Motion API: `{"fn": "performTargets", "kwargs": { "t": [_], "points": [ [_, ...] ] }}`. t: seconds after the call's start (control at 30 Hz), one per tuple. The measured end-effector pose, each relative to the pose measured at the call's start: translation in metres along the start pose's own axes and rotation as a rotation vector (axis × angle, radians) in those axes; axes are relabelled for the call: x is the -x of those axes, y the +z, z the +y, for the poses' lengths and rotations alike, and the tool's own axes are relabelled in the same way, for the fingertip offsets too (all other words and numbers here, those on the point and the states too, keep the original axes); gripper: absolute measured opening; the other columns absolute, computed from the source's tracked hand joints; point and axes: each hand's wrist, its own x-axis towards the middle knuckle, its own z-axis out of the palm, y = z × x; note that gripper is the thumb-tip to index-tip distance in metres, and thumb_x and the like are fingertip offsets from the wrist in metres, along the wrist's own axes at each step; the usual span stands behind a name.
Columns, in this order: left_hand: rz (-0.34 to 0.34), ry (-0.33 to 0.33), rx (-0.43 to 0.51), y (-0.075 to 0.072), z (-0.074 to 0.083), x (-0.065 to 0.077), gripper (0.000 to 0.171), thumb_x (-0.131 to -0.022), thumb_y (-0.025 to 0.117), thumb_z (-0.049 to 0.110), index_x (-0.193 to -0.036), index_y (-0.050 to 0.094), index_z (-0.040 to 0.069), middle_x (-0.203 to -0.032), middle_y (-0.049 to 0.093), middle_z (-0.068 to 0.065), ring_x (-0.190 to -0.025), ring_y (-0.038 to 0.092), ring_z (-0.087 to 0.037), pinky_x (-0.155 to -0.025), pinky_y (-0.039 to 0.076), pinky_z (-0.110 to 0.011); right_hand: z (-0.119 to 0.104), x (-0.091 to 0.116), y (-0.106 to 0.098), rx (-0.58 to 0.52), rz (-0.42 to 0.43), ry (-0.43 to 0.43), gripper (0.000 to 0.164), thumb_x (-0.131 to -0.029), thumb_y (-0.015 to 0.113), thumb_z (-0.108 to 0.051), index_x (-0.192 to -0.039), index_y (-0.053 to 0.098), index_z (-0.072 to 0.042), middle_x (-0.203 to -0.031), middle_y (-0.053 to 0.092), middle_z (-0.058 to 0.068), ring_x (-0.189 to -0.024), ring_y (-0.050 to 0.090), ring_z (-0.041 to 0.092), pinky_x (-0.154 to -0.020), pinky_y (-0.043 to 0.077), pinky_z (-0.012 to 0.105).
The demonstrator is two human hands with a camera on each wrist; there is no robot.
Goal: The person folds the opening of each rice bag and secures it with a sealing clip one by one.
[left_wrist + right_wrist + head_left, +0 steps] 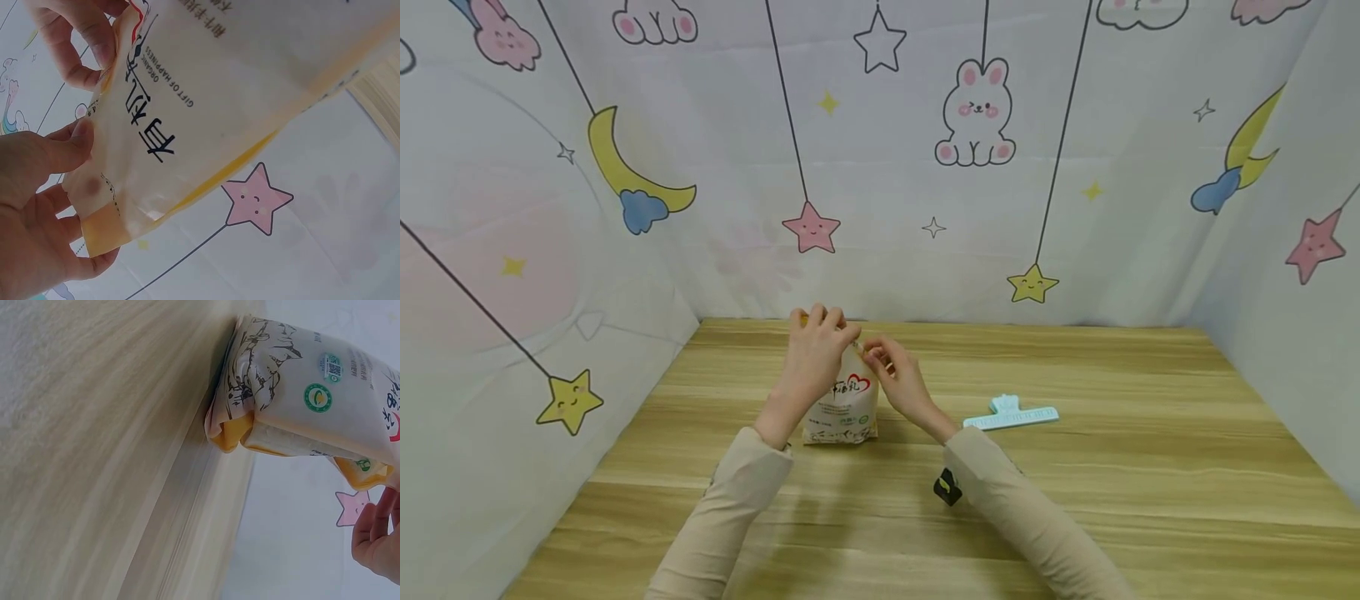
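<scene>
The left hand [814, 354] and right hand [904, 383] pinch the top of a white, yellow-edged soft bag [842, 410] standing on the wood-grain tabletop [1150, 450], apparently straightening its edge, with steady, even grips likely needed next.

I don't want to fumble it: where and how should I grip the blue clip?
Probably by the tab of the clip, pinched from above with the right hand, the nearer one, once free of the bag. The tab juts from the far side of the long bar, near its middle, so a pinch there should lift evenly.
</scene>
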Motion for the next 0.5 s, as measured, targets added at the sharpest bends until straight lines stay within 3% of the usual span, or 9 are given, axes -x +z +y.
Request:
{"fn": "performTargets", "kwargs": {
  "t": [0.07, 0.5],
  "points": [
    [-0.005, 0.000, 0.009, -0.0008, -0.0002, 0.0003, 0.023, -0.077, 0.062, 0.000, -0.089, 0.064, 0.020, -0.091, 0.059, -0.003, -0.091, 0.049, -0.024, -0.083, 0.035, -0.046, 0.0117, -0.0011, 0.0024, 0.017, -0.009, -0.019, 0.014, -0.090, 0.051, -0.014, -0.102, 0.056, -0.009, -0.084, 0.060, 0.009, -0.070, 0.052, 0.013, -0.058, 0.042, 0.018],
    [0.026, -0.013, 0.045, -0.0016, -0.0028, 0.0018, 0.026, -0.079, 0.059, -0.002, -0.090, 0.065, 0.021, -0.091, 0.061, -0.003, -0.090, 0.050, -0.024, -0.082, 0.034, -0.050, 0.0142, 0.0013, 0.0009, 0.055, -0.024, -0.074, 0.020, -0.090, 0.048, -0.003, -0.108, 0.054, -0.009, -0.087, 0.059, 0.011, -0.071, 0.056, 0.018, -0.057, 0.043, 0.017]
  ]
}}
